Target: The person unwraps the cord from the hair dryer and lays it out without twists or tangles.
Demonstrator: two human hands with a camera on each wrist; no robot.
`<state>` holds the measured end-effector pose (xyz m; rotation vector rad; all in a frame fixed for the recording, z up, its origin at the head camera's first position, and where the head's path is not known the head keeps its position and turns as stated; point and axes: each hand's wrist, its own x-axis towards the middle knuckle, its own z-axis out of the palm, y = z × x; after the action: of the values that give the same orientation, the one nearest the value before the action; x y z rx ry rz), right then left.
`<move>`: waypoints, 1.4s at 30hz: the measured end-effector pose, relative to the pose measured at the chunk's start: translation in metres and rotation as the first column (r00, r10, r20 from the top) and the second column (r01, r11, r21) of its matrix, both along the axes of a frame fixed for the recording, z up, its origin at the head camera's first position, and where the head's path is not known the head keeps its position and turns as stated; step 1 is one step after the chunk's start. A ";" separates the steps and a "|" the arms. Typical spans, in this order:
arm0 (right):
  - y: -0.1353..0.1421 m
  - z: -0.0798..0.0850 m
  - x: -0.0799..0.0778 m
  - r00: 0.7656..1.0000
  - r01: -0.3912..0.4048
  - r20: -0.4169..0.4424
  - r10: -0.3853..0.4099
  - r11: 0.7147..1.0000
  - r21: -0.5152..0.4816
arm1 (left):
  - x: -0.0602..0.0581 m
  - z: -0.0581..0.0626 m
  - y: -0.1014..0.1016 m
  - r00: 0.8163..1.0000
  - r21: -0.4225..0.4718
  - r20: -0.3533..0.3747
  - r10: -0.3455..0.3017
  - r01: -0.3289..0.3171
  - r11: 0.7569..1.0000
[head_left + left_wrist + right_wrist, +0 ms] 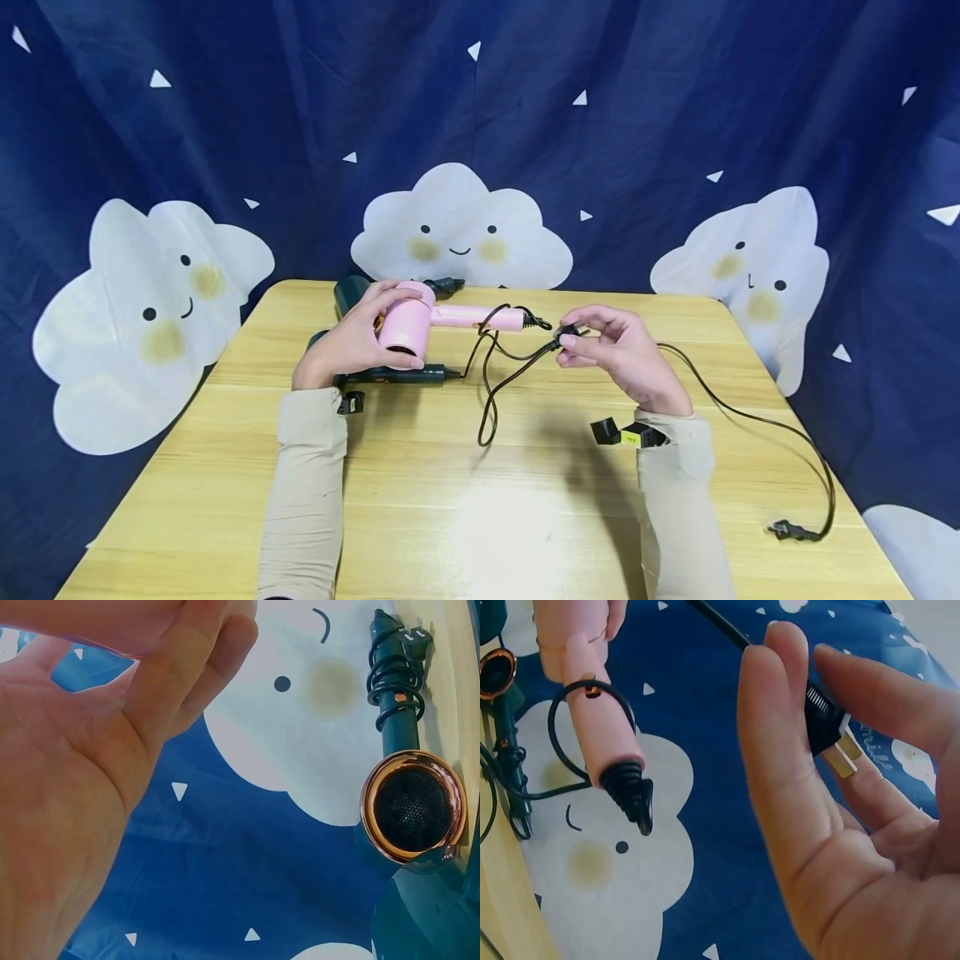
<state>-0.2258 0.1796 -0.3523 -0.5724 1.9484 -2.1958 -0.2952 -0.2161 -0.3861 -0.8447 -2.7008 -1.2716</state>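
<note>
My left hand (347,343) grips the barrel of a pink hair dryer (407,327) above the table, its handle pointing right. The black cord (491,400) loops around that handle and droops in the air. At the cord's end, my right hand (628,354) pinches a black plug (823,724) between thumb and fingers; its metal prongs show in the right wrist view. Beneath and in front of the pink dryer lies a dark green hair dryer (397,374), partly hidden by my left hand. Another dark green hair dryer (397,727), cord wound around its handle, lies behind.
A loose black cord (738,410) runs across the right of the wooden table (465,492) to a plug (791,530) near the right edge. A blue curtain (637,142) with clouds hangs behind the table.
</note>
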 end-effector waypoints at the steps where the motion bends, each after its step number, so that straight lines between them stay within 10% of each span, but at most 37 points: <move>1: 0.000 0.000 0.000 1.000 0.016 0.001 -0.016 1.000 0.006 | 0.000 0.000 0.000 1.000 0.002 0.003 0.000 0.000 1.000; 13: 0.006 -0.006 -0.010 0.953 0.298 0.053 -0.299 0.954 0.018 | -0.001 0.001 -0.002 1.000 -0.016 -0.006 0.010 -0.010 1.000; 42: 0.008 -0.028 -0.029 0.927 0.357 0.155 -0.342 0.931 -0.083 | 0.007 0.007 0.005 1.000 0.009 0.001 -0.029 0.029 1.000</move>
<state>-0.2545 0.1881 -0.3803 -0.0799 1.9928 -2.4849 -0.2884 -0.2113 -0.3788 -0.8861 -2.6916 -1.2896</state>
